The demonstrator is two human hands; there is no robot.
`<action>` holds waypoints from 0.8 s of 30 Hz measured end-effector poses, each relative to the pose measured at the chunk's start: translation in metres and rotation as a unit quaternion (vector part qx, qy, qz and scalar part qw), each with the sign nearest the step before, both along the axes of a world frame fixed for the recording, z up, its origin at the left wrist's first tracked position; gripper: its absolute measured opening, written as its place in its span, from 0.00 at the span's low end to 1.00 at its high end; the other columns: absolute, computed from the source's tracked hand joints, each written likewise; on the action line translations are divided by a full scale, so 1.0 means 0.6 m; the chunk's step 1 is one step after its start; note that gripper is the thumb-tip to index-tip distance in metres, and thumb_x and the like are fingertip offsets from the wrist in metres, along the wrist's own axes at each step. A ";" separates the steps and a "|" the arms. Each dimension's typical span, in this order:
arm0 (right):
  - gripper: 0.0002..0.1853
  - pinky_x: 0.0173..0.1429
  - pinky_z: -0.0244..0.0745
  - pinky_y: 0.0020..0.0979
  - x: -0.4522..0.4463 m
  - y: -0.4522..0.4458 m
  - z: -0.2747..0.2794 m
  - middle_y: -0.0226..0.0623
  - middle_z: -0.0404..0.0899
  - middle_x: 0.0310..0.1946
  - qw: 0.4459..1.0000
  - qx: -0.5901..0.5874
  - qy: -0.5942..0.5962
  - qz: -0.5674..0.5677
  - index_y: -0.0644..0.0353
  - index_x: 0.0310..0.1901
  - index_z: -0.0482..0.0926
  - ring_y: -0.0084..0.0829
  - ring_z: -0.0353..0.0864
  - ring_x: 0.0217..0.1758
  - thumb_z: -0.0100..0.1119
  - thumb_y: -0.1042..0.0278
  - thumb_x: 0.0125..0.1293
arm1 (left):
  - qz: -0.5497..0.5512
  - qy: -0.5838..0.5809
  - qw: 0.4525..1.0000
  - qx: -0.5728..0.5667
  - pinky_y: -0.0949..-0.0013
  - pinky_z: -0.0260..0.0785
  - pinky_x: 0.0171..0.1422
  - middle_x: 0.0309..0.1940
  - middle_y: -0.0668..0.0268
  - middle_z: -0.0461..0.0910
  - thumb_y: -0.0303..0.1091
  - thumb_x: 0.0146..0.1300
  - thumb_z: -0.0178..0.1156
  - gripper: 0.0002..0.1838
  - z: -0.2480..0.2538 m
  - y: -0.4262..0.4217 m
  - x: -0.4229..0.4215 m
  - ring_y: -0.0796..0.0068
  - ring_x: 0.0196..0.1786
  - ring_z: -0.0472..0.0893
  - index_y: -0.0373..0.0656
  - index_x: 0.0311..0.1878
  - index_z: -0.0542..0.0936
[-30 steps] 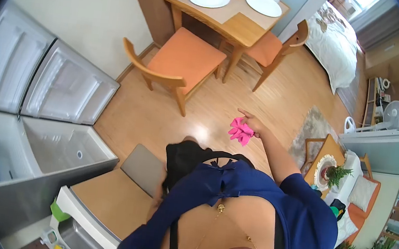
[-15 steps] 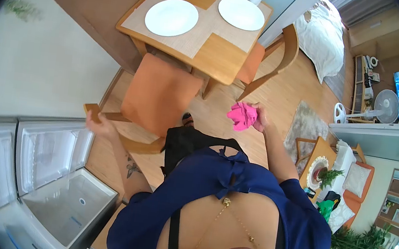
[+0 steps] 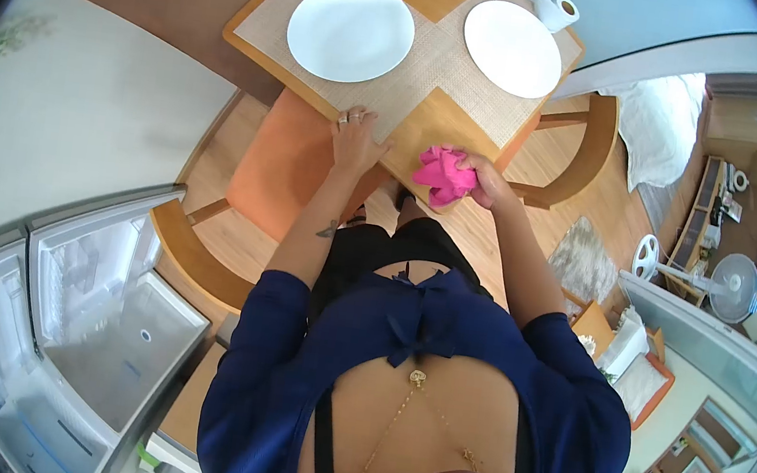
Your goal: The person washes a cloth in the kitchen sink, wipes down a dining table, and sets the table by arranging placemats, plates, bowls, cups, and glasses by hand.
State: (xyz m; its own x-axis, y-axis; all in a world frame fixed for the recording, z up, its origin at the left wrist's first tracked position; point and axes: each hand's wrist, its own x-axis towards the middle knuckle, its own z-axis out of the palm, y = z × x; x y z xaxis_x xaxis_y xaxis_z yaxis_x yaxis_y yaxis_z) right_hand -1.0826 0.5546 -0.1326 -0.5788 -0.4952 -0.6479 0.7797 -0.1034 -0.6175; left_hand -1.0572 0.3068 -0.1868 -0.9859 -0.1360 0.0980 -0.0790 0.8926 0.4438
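Observation:
My right hand (image 3: 487, 186) grips a crumpled bright pink cloth (image 3: 445, 177) just over the near corner of the wooden table (image 3: 454, 125). My left hand (image 3: 357, 141) rests at the table's front edge, fingers stretched onto a woven beige placemat (image 3: 267, 26); it holds nothing and wears rings. Just beyond those fingers lies a white oval plate (image 3: 351, 33). A second white plate (image 3: 512, 50) sits on the other placemat (image 3: 436, 78), farther right.
An orange-seated chair (image 3: 269, 162) stands partly under the table, its curved back (image 3: 196, 257) behind my left arm. Another chair (image 3: 587, 158) is at the right. A paper roll (image 3: 557, 14) lies at the table's back. An open refrigerator (image 3: 124, 347) is lower left.
My left hand has left the chair's backrest and now touches the table edge. I am closer to the table, and the pink cloth has come over its near corner.

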 end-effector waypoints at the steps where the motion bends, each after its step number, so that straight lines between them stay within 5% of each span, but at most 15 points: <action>1: 0.26 0.60 0.64 0.33 -0.021 0.006 0.009 0.43 0.70 0.52 1.000 -0.027 -0.004 0.007 0.65 0.54 0.66 0.36 0.70 0.54 0.47 0.73 0.50 | -0.007 -0.022 0.999 -0.034 0.55 0.55 0.59 0.51 0.62 0.69 0.47 0.41 0.67 0.30 -0.003 0.008 -0.014 0.59 0.57 0.64 0.48 0.49 0.74; 8: 0.29 0.62 0.64 0.35 -0.169 0.096 0.023 0.44 0.68 0.55 0.997 -0.078 -0.013 0.013 0.65 0.57 0.64 0.38 0.68 0.57 0.47 0.70 0.49 | -0.043 -0.135 0.982 -0.124 0.55 0.56 0.60 0.53 0.61 0.68 0.48 0.42 0.64 0.31 -0.005 0.021 -0.076 0.58 0.56 0.66 0.46 0.52 0.73; 11: 0.29 0.62 0.64 0.35 -0.220 0.135 0.006 0.43 0.68 0.55 0.996 -0.081 -0.018 -0.025 0.65 0.57 0.65 0.37 0.68 0.57 0.48 0.69 0.48 | -0.030 -0.064 0.986 -0.149 0.57 0.63 0.54 0.46 0.61 0.72 0.44 0.41 0.65 0.30 -0.021 0.019 -0.081 0.59 0.49 0.71 0.46 0.51 0.73; 17: 0.30 0.62 0.63 0.34 -0.284 0.163 -0.013 0.44 0.68 0.54 0.998 -0.042 0.008 -0.036 0.67 0.56 0.66 0.36 0.69 0.56 0.50 0.67 0.47 | 0.071 -0.057 0.995 0.046 0.66 0.74 0.34 0.25 0.60 0.80 0.42 0.48 0.60 0.15 0.031 -0.036 -0.128 0.66 0.28 0.80 0.45 0.37 0.81; 24: 0.27 0.59 0.66 0.32 -0.290 0.094 -0.040 0.44 0.69 0.53 0.999 -0.015 0.043 -0.010 0.66 0.55 0.67 0.36 0.70 0.55 0.53 0.72 0.49 | 0.056 -0.164 0.973 0.154 0.71 0.70 0.33 0.24 0.61 0.80 0.43 0.48 0.61 0.17 0.058 -0.118 -0.179 0.71 0.26 0.79 0.43 0.38 0.82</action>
State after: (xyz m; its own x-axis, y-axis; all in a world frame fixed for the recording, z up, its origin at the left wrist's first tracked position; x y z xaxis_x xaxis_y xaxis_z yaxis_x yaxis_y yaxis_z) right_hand -1.2567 0.6112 -0.1565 -0.6422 -0.5011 -0.5801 0.7209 -0.1377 -0.6792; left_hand -1.1646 0.2362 -0.1521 -0.9347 -0.2180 -0.2808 -0.3503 0.6993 0.6231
